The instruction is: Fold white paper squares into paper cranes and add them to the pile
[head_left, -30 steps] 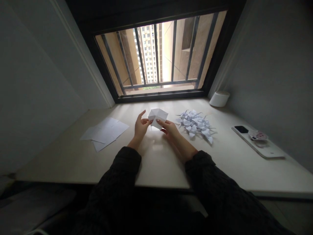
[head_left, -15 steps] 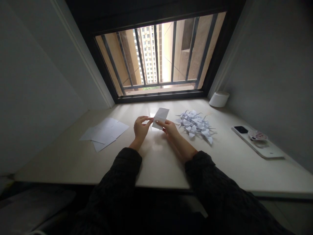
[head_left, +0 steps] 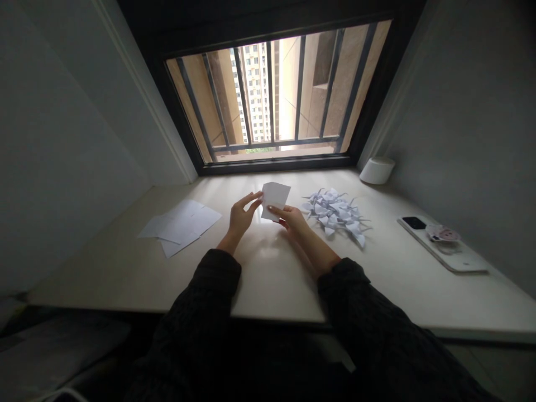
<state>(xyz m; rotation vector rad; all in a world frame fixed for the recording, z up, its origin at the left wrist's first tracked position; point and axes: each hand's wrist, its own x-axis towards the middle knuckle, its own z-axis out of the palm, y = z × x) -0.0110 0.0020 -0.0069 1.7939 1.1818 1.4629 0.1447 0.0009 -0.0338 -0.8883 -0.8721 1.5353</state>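
A small folded white paper [head_left: 275,197] is held up over the middle of the pale desk [head_left: 272,279]. My right hand [head_left: 292,219] pinches its lower edge between thumb and fingers. My left hand [head_left: 241,215] has its fingertips on the paper's left edge, fingers curled. To the right of my hands lies a pile of folded white paper cranes [head_left: 335,213]. A loose stack of flat white sheets [head_left: 181,225] lies to the left.
A white phone [head_left: 443,249] with a round pink grip lies at the right. A white round container [head_left: 376,170] stands at the back right corner. A barred window [head_left: 274,97] rises behind the desk, with walls close on both sides.
The paper was a puffed, opened shape a second ago and is now flattened into a small folded rectangle. Both hands stayed in about the same place.
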